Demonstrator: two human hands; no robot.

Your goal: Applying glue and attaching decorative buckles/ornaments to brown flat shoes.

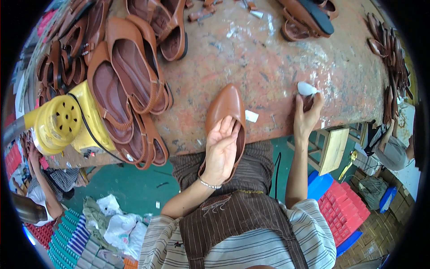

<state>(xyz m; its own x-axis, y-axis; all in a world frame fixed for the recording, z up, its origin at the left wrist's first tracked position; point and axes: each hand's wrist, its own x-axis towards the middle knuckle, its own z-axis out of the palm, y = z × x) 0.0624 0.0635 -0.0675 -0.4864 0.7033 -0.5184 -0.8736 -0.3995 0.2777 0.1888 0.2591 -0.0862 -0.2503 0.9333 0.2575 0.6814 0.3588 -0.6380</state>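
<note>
My left hand [221, 150] holds a brown pointed shoe [226, 107], fingers tucked inside its opening, the toe resting on the worn reddish workbench [268, 58]. To the right, at the bench's near edge, my right hand [307, 114] pinches a small white piece [306, 88] together with a dark scrap. A silver bracelet circles my left wrist.
A pile of brown slingback shoes [130, 80] lies on the bench's left by a yellow machine [62, 121]. More shoes [304, 18] and brown straps [394, 58] sit at the far right. Below are a wooden stool [333, 150], red and blue crates [342, 208], rags, and other people either side.
</note>
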